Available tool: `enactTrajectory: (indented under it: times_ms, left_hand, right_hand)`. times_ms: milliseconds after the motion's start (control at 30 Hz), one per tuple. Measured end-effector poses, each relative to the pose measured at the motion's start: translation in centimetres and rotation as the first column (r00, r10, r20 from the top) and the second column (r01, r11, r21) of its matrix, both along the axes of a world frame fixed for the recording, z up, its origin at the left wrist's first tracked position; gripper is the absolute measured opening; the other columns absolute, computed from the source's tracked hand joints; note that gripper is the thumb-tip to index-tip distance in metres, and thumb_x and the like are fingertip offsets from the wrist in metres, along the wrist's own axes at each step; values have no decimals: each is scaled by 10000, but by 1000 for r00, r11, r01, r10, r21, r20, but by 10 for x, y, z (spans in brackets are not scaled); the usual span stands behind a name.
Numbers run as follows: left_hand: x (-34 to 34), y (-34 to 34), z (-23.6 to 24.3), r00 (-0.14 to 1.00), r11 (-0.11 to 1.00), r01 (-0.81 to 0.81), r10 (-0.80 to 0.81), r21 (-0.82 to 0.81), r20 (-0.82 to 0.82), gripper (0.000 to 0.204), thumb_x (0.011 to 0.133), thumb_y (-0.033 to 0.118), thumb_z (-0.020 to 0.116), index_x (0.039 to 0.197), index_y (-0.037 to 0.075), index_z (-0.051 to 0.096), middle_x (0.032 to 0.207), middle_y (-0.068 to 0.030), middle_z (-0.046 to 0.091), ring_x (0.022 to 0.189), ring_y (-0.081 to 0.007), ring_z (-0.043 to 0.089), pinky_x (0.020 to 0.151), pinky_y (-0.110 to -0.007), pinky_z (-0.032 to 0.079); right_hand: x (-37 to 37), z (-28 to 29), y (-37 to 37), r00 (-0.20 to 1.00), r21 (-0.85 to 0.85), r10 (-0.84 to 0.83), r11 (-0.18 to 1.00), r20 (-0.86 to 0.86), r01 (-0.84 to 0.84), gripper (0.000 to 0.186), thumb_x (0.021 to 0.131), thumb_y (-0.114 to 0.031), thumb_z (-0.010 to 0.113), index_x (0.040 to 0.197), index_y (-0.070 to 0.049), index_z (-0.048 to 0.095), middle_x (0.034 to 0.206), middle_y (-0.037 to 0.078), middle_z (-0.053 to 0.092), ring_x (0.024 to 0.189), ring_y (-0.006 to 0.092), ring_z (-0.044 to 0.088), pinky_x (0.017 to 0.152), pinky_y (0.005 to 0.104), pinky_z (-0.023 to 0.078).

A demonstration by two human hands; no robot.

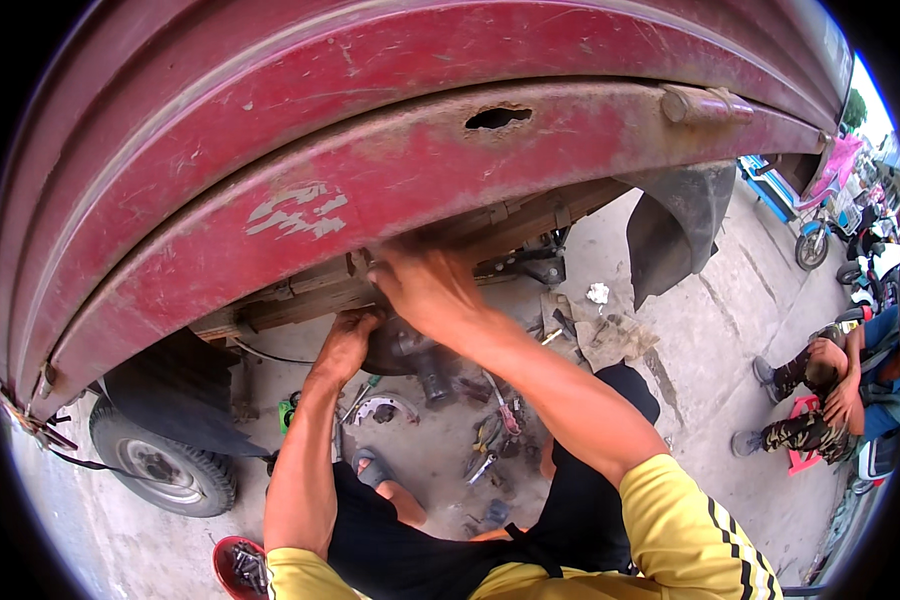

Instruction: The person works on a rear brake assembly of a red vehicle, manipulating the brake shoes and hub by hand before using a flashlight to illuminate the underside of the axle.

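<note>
I sit before a worn red vehicle body panel (370,190), both arms reaching to the underside below its lower edge. My left hand (346,345) is closed, its fingers curled at the underside next to a dark rounded metal part (395,350); what it grips is hidden. Higher and to the right, my right hand (425,285) is at the panel's lower edge, in front of the frame beam (320,290). Motion smears its fingers, so their hold does not show. Below the hands, a curved metal brake shoe (385,408) and a green-handled screwdriver (362,392) lie on the concrete.
A wheel (160,460) stands at left below a dark mud flap (175,390); another flap (675,230) hangs at right. A red bowl of metal parts (240,568) sits lower left. Tools and a rag (610,338) lie on the ground. Another person (840,390) sits at right near motorbikes.
</note>
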State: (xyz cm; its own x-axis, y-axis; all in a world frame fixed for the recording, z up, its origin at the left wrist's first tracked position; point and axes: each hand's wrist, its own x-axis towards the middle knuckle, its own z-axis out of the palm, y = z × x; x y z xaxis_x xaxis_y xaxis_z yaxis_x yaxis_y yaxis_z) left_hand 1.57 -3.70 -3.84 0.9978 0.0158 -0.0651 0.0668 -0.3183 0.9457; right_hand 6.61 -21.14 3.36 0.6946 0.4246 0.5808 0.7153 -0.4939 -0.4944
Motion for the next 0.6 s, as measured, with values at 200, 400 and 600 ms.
enactTrajectory:
  times_ms: [200,400,600]
  left_hand:
    - [-5,-8,20,999,992,9,-4,122,-43,526,970,375,397,1209,-72,539,1205,-191,606,1145,-251,528,1006,-360,351]
    - [-10,-1,13,999,995,-22,24,96,-28,593,977,428,385,1233,-88,524,1205,-201,607,1174,-261,515,1012,-364,346]
    - [-4,6,9,992,997,67,-69,-25,-108,471,890,317,529,1148,-70,605,1177,-166,629,1104,-224,538,993,-341,358]
  right_hand:
    - [-3,-7,43,981,-149,44,989,188,-16,184,785,-116,627,928,-1,630,815,219,644,791,379,650,688,468,505]
    - [-4,-6,52,965,-203,99,978,243,-49,134,793,-85,578,901,-16,618,745,201,652,767,345,669,656,450,511]
    - [4,-5,31,978,-54,73,997,196,-63,188,819,-187,594,924,-41,648,741,197,647,756,367,656,682,465,511]
